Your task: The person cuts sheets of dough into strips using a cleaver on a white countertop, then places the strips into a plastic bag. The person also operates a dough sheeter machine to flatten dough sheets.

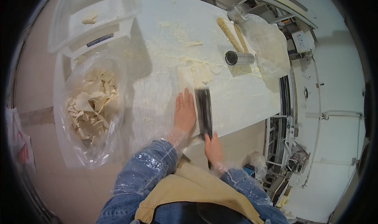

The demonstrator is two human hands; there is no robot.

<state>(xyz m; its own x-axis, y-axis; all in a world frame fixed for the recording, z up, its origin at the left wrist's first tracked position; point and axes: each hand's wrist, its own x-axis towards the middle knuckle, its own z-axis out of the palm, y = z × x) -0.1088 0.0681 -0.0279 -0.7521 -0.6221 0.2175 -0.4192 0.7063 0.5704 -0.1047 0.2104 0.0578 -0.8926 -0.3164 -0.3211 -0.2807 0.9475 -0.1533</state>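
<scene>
My right hand [214,150] grips the handle of a broad-bladed kitchen knife [204,111], whose dark blade is blurred and points away from me. Just left of the blade, my left hand [185,114] lies flat with its fingers stretched forward and nothing grasped. Its fingertips rest at the near end of a pale strip [185,76], which looks like thin dough. Beyond the knife tip lie more thin, cream-coloured pieces [202,71] with ragged edges. Clear plastic sleeve covers wrap both forearms.
A plastic bag [115,141] of cut pale pieces [91,105] stands at left, below a translucent tub [59,32]. On the white table [242,97] sit a metal cylinder [240,58], a brush [229,35], a clear jar [237,13] and a filled plastic bag [268,43].
</scene>
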